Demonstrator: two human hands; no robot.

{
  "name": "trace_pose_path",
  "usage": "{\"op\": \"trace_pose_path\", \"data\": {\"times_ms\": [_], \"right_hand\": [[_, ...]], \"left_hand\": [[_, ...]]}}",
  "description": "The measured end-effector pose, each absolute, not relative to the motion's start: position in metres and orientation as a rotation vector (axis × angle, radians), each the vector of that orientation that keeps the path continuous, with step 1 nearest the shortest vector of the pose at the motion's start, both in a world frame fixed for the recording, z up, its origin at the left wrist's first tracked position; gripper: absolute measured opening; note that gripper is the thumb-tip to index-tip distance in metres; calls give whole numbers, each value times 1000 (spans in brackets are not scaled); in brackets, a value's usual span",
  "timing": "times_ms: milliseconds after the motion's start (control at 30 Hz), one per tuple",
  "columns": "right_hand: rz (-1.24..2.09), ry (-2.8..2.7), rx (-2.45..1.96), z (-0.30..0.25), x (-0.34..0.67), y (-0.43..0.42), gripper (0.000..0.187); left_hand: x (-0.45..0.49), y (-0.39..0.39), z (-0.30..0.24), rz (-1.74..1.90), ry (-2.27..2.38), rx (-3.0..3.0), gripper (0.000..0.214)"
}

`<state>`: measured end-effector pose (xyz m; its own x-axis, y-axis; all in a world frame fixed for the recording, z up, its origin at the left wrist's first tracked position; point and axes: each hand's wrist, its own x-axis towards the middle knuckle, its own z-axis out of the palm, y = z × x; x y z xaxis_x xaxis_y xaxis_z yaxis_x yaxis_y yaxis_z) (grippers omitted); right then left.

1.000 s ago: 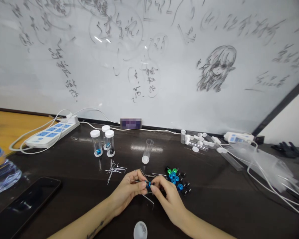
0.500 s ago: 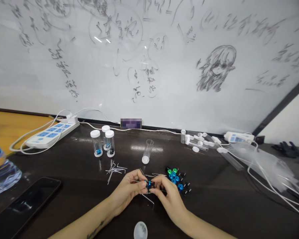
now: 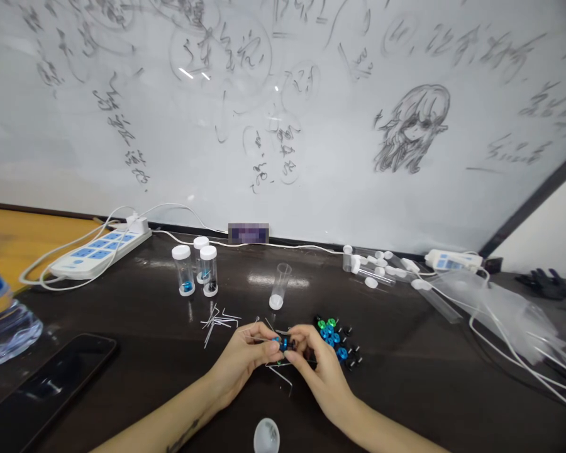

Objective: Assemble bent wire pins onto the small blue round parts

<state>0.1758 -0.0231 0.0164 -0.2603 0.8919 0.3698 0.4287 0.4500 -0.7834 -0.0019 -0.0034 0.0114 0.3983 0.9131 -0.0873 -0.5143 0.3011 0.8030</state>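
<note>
My left hand (image 3: 246, 353) is closed in a pinch on a small blue metal piece (image 3: 284, 344), and a thin metal rod sticks out between its fingers. Facing it, my right hand (image 3: 317, 362) pinches the dark end of the same small blue and black piece; the fingers hide much of it. Beside the right hand lies a cluster of blue and green ring-like pieces (image 3: 330, 338) with black screws (image 3: 352, 363). Bent hex keys (image 3: 217, 319) lie in a pile left of the hands, and another hex key (image 3: 280, 375) rests just below the fingers.
Capped clear tubes (image 3: 185, 272) stand at the back left. An uncapped tube (image 3: 280, 286) stands beyond my hands. Loose caps and tubes (image 3: 377, 270), a plastic bag (image 3: 500, 308) and cables fill the right. A phone (image 3: 51, 390), water bottle (image 3: 4, 321) and small translucent cup (image 3: 266, 435) are nearer.
The right hand's fingers have shifted slightly around the small piece, whose blue part shows a little more clearly. Both hands stay in almost the same place.
</note>
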Motion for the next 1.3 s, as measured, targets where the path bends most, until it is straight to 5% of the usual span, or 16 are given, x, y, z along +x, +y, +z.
{"op": "trace_pose_path", "data": {"times_ms": [200,433,600,833,1100,1300], "right_hand": [[729,-1892,-1131,16,178,-23,11],[783,-1902,-1154,15,177,-20,41],[783,-1887,-1141,19,175,-21,31],[822,-1960,-1138,19,175,-21,47],[700,-1945,-1111,14,178,-22,7],[697,-1937,-1088,12,178,-22,7]], "left_hand": [[-3,-1,10,982,590,804,15],[-3,-1,11,988,606,811,15],[-2,-2,12,1024,611,768,15],[-3,-3,10,992,566,797,16],[-4,0,8,1005,555,780,14],[-5,0,9,997,561,791,13]]}}
